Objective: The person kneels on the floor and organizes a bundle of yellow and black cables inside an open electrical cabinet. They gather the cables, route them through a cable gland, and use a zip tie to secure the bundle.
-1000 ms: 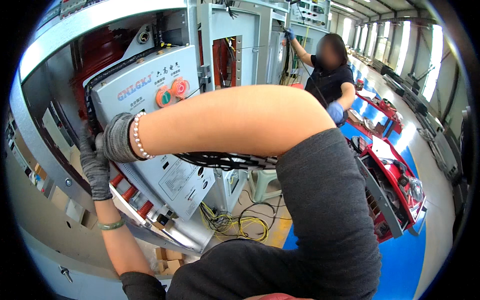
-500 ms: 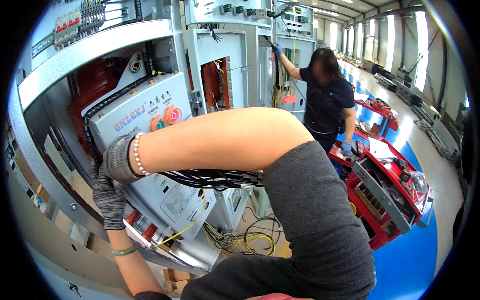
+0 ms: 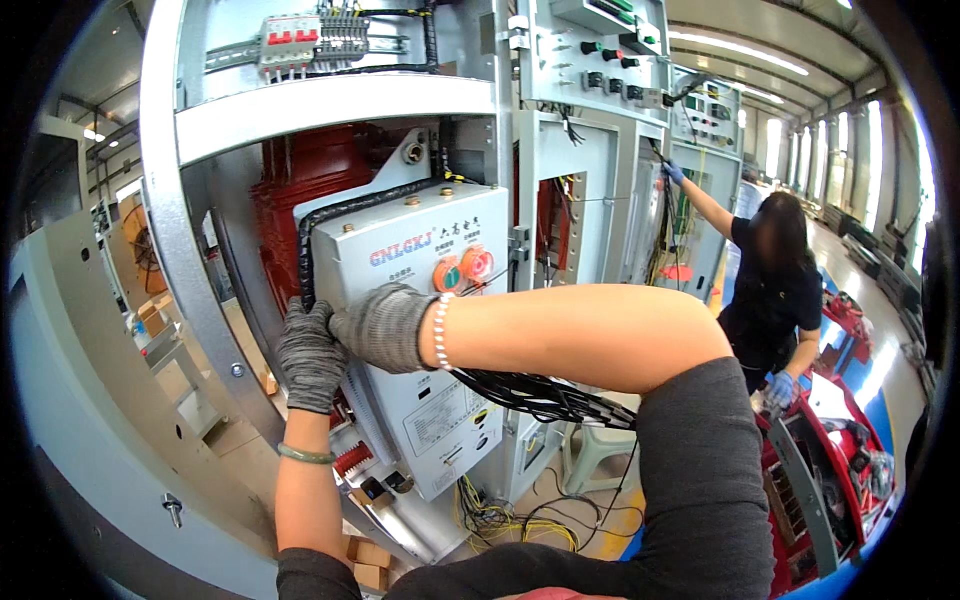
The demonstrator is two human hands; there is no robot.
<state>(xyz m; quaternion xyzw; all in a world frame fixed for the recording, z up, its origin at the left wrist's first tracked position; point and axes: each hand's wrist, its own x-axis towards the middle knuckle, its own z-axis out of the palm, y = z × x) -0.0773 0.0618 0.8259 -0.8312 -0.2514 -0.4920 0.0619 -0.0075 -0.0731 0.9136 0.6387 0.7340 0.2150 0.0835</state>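
Note:
Both my hands wear grey knit gloves and meet at the left edge of a light-grey metal mechanism box point(image 3: 400, 260) inside an open cabinet. A black wrapped wire harness point(image 3: 306, 255) runs over the box's top and down its left side into my hands. My left hand point(image 3: 308, 355) is closed around its lower end, fingers pointing up. Against it, my right hand point(image 3: 385, 328) is curled at the same spot, its fingertips partly hidden. Loose black wires point(image 3: 540, 395) hang below my right forearm in front of the box. Red and green round buttons point(image 3: 462, 268) sit on the box's face.
The steel cabinet frame point(image 3: 230, 350) stands close on the left. Yellow and black wires point(image 3: 520, 520) lie on the floor beside a pale stool point(image 3: 600, 460). At right, a co-worker point(image 3: 770, 280) reaches into another cabinet, near a red tool cart point(image 3: 840, 460).
My view has swung left, so the box and my hands appear further right. Both hands stay together at the harness. The co-worker still has one arm raised to the other cabinet.

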